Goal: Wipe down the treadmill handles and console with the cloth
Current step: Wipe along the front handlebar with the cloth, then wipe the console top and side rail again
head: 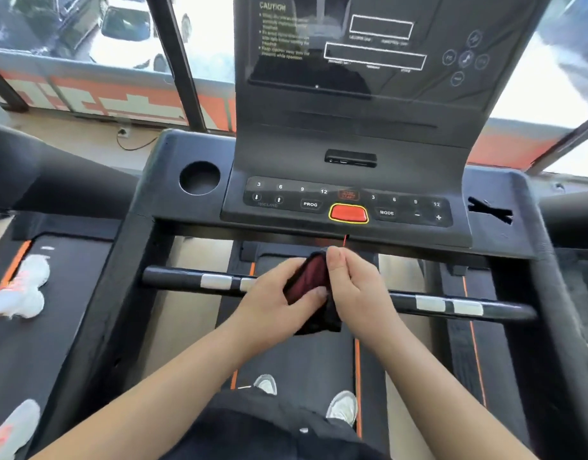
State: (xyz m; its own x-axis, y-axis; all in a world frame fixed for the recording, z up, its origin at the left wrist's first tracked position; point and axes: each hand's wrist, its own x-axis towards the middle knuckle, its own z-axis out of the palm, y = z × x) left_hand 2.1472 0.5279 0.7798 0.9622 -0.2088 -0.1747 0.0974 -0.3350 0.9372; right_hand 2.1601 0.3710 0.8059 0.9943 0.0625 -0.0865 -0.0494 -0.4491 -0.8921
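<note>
Gap open between handlebar [432,303] and console [349,207]; red cord [345,241] hangs across it.

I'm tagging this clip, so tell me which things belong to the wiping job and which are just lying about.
Job: dark red cloth, held by left hand and right hand; crossbar handle; console.
Lying about: white shoe on the neighbouring treadmill; floor cable; parked cars outside.

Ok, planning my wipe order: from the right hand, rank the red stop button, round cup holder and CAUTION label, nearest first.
1. Red stop button, just ahead of the right hand.
2. Round cup holder, on the console's left.
3. CAUTION label, high on the display.
</note>
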